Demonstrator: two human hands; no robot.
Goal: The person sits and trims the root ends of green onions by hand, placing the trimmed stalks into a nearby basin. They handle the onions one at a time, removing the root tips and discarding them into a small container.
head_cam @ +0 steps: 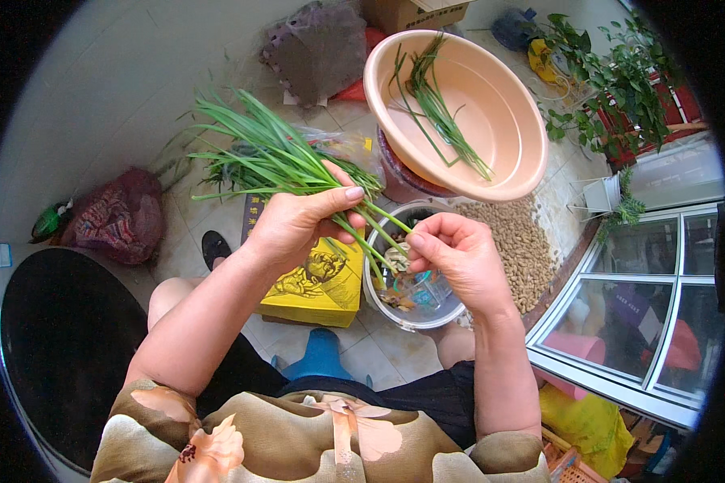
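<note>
My left hand (314, 220) grips a bunch of long green garlic chives (278, 151), leaves fanned out to the upper left and stems towards the lower right. My right hand (450, 247) pinches the end of one stem between thumb and fingertips. Below the stem ends stands a round waste bin (382, 305) holding mixed scraps. More greens (241, 169) lie on a yellow and dark cardboard box (338, 296) under my left hand. Beyond my hands, a peach plastic basin (507, 115) contains a small bunch of chives (438, 111).
Unshelled peanuts (516, 241) are spread over the floor at right. A blue stool (317, 356) is between my legs. A red mesh bag (118, 217) sits at left, above a round black surface (66, 356). Potted plants (622, 90) and a white-framed glass door (628, 302) are at right.
</note>
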